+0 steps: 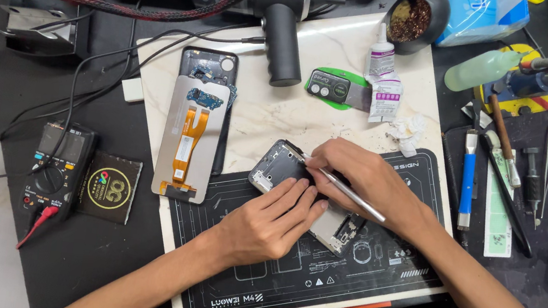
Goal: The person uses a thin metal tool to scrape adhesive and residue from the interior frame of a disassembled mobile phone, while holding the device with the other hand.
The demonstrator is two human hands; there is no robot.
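Observation:
An opened phone frame (271,167) lies tilted on a black work mat (343,274). My left hand (273,220) rests flat on its middle, fingers pressing it down. My right hand (361,179) grips a slim metal tool (346,189) like a pen, its tip touching the upper part of the frame. A detached screen panel (191,138) with an orange flex cable lies face down to the left, over another dark phone body (210,64).
A multimeter (58,166) and a small black square box (109,187) sit at left. A dark handheld blower (264,6), a glue bottle (381,52) and a bowl of brass wool (412,18) stand behind. Screwdrivers and tweezers (494,174) lie at right.

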